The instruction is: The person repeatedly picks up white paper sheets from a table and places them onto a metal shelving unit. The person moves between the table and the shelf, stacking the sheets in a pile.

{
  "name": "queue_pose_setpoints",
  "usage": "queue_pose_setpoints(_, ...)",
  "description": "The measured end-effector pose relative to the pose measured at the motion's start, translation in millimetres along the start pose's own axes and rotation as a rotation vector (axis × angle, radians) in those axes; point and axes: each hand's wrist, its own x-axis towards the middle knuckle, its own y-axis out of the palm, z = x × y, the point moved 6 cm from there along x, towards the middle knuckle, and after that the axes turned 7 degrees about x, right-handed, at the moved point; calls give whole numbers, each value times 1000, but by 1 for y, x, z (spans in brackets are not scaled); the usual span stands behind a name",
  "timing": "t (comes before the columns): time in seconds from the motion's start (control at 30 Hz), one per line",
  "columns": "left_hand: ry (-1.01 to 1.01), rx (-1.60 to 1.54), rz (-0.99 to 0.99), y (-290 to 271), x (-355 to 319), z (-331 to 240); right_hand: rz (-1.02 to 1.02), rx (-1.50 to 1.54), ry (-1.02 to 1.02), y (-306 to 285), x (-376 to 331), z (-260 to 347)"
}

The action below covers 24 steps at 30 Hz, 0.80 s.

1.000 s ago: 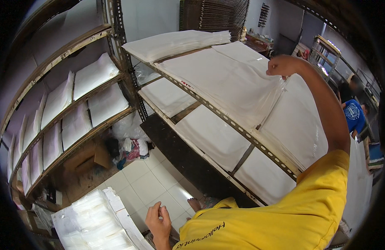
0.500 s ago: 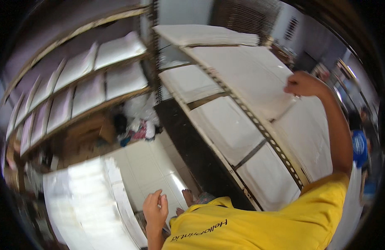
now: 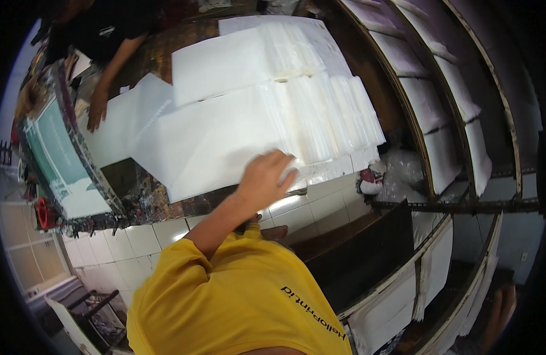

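One of the person's hands (image 3: 266, 177) shows, fingers spread flat on the near end of a big stack of white sheets (image 3: 249, 112); which hand it is, and where the other is, I cannot tell. The stack lies across the dark, stained surface (image 3: 166, 201), reaching its near edge. A co-worker's hand (image 3: 97, 112) presses a loose sheet (image 3: 128, 118) at the stack's far left side.
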Motion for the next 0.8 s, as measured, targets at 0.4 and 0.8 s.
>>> queue_pose_setpoints(0.4, -489, 814, 0, -51, -46, 205, 354, 324, -829, 109, 54, 274)
queue_pose_setpoints(0.8, 81, -159, 187, -19, 24, -66, 895, 931, -910, 251, 38, 353)
